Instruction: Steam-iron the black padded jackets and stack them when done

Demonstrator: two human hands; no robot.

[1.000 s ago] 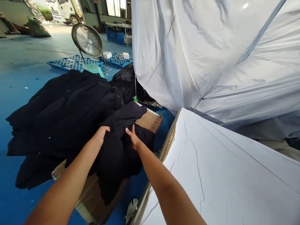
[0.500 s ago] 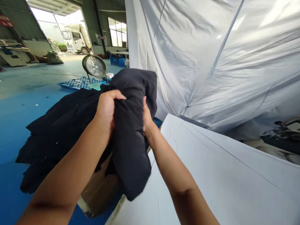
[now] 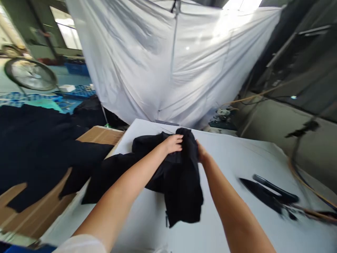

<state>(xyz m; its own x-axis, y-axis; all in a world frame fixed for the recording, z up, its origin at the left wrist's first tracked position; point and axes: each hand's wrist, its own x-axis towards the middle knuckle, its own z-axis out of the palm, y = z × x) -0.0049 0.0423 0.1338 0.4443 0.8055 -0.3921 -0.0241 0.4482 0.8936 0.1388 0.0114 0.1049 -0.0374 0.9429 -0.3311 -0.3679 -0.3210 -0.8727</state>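
A black garment [image 3: 183,186] is bunched between my two hands over the white table [image 3: 226,211]; its kind is hidden by the folds. My left hand [image 3: 173,144] grips its upper left side, fingers curled on the cloth. At the upper right edge, my right hand [image 3: 202,151] holds it, with most of its fingers hidden behind the fabric. Part of the cloth trails leftward over the table toward its left edge.
A pile of dark garments [image 3: 39,140] lies on cardboard [image 3: 101,135] at the left. On the table's right side rests a black iron [image 3: 271,193] with a cord. Behind hangs a white sheet [image 3: 147,70]. A large fan [image 3: 31,74] stands at the far left.
The view has turned right. My hands have carried the black garment from beside the pile to over the white table, and the iron has come into view.
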